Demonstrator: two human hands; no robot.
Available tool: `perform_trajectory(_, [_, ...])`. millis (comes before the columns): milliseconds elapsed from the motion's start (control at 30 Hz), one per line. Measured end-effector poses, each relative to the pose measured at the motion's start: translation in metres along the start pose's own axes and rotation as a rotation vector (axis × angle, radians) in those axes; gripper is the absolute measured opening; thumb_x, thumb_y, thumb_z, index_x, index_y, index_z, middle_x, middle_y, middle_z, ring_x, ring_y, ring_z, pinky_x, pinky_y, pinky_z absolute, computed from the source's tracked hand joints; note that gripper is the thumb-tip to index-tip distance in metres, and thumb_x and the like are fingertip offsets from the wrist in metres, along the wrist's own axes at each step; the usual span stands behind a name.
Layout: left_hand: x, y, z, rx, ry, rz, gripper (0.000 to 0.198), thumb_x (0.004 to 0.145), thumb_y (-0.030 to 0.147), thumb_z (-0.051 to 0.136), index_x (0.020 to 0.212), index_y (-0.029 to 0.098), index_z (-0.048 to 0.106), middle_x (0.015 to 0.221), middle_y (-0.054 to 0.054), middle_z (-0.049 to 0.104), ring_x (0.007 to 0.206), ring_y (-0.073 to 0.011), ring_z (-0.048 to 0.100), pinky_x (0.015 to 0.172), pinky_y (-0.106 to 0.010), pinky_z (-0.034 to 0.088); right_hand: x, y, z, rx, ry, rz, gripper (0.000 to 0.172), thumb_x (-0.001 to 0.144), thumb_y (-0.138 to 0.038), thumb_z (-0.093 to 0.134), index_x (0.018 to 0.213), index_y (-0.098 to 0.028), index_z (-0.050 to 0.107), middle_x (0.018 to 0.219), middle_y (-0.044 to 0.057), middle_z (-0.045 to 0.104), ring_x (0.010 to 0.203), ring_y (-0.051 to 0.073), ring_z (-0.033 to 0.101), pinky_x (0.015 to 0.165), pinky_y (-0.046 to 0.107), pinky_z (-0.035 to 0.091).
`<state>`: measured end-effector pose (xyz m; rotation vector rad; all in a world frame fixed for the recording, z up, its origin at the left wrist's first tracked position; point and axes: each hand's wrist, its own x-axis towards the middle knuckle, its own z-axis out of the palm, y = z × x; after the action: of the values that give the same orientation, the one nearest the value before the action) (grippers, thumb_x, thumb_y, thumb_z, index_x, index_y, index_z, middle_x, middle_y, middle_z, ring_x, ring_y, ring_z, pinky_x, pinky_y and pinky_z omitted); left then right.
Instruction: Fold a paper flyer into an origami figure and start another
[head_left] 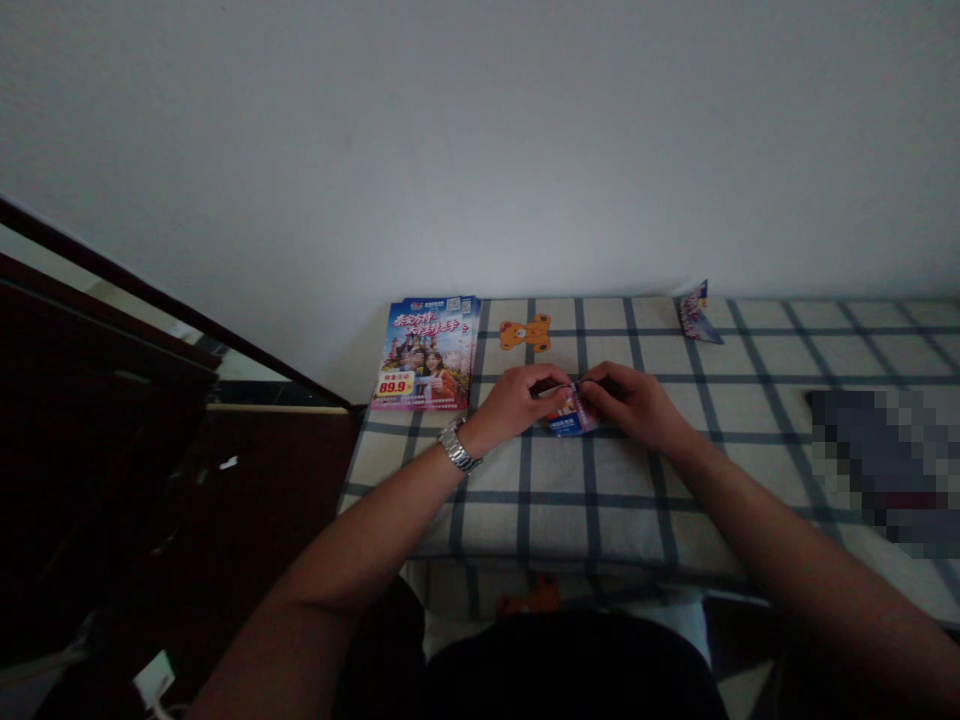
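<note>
Between my two hands is a small folded paper flyer point(568, 420), printed in blue, pink and yellow, just above the checked cloth. My left hand point(517, 400), with a metal watch on its wrist, pinches the flyer's upper left part. My right hand point(631, 402) pinches its upper right part, and the fingertips of both hands nearly meet at the top edge. To the left lies a stack of flat flyers point(424, 355) with the same kind of colours. Another folded flyer point(697, 315) stands on the cloth at the back right.
A checked cloth point(495, 520) covers the surface and bears a printed orange bear point(526, 333). A pale wall point(480, 150) rises behind it. At the right lies a dark, pixelated object point(885, 465). Dark wooden furniture point(90, 430) is on the left.
</note>
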<state>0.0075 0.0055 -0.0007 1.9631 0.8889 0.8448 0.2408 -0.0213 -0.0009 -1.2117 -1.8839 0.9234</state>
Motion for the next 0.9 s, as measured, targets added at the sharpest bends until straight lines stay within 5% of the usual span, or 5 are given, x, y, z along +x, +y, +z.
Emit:
perform_trajectory(300, [-0.0008,0.0002,0.0001,0.026,-0.016,0.011,0.019,0.1,0.038,0.066,0.1,0.021,0.076,0.093,-0.002,0.078,0.085,-0.0175,0.07,0.076,-0.029,0.051,0.0005,-0.0011,-0.0006,0.028,-0.018,0.005,0.035,0.102,-0.055,0.059,0.092,-0.024,0.072,0.077,0.003,0.073,0.07,0.021,0.067,0.066,0.033,0.054])
perform_trajectory(900, [0.0013,-0.0066,0.0021,-0.137,0.128,-0.011,0.03,0.102,0.047,0.066,0.102,0.019,0.075,0.098,-0.005,0.078,0.088,-0.0169,0.071,0.078,-0.028,0.054,0.0023,0.0031,-0.0025,0.126,0.162,0.073,0.039,0.099,-0.06,0.063,0.089,-0.023,0.069,0.073,0.002,0.073,0.066,0.019,0.068,0.063,0.032,0.055])
